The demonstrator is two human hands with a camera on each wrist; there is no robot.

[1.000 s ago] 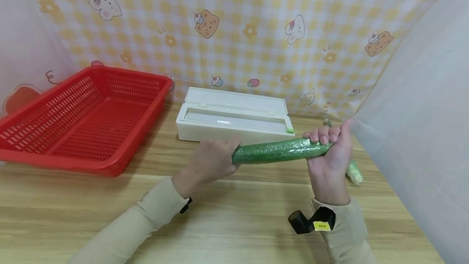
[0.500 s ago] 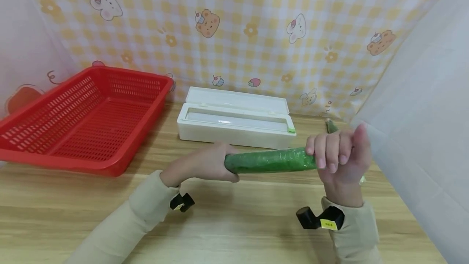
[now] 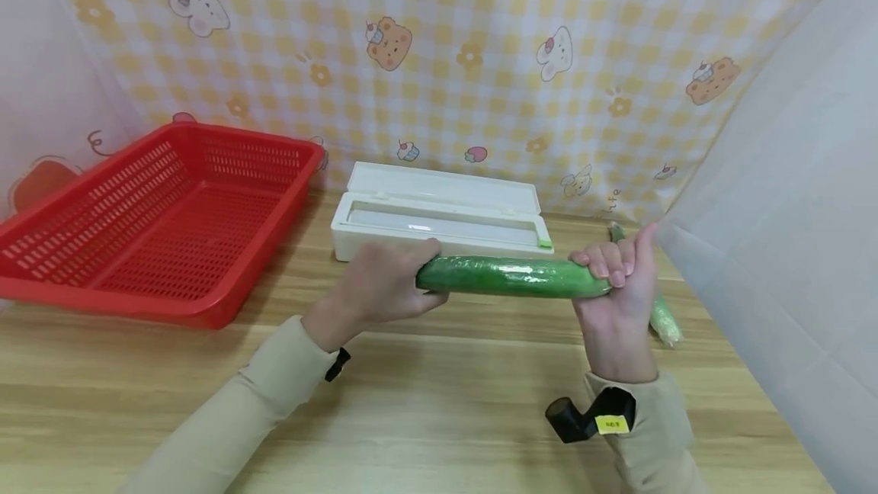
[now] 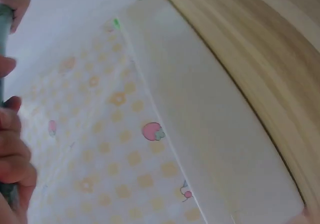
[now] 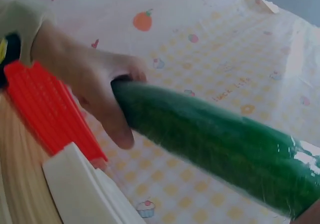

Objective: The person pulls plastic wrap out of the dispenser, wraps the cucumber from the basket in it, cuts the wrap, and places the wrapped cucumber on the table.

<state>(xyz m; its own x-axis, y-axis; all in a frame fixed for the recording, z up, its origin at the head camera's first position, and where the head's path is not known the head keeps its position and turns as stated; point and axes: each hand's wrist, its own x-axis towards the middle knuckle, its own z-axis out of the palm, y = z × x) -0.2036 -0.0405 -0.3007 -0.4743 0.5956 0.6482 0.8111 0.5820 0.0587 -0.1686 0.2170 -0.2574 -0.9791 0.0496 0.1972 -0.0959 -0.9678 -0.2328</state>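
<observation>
A long green cucumber [image 3: 507, 276] in shiny clear film is held level above the table, in front of a white box. My left hand [image 3: 380, 284] grips its left end, thumb on the near side, as the right wrist view also shows for the left hand [image 5: 95, 79]. Around the right end curl the fingers of my right hand [image 3: 617, 288], palm up, thumb pointing up and away. In the left wrist view the cucumber [image 4: 5, 29] shows only at the left edge, partly covered by fingers. Behind my right hand a second wrapped cucumber [image 3: 664, 320] lies on the table.
Behind the cucumber stands the white cling film box [image 3: 439, 238], lid raised, with a green slider at its right end. A red plastic basket [image 3: 206, 311] sits at the left. A checked curtain [image 3: 439, 82] hangs along the back, and a white sheet closes the right side.
The cucumber dipped toward me and rose again, turning in my hands. My right hand rolled out to the right, then back; the left wrist also turned. Both hands keep hold.
</observation>
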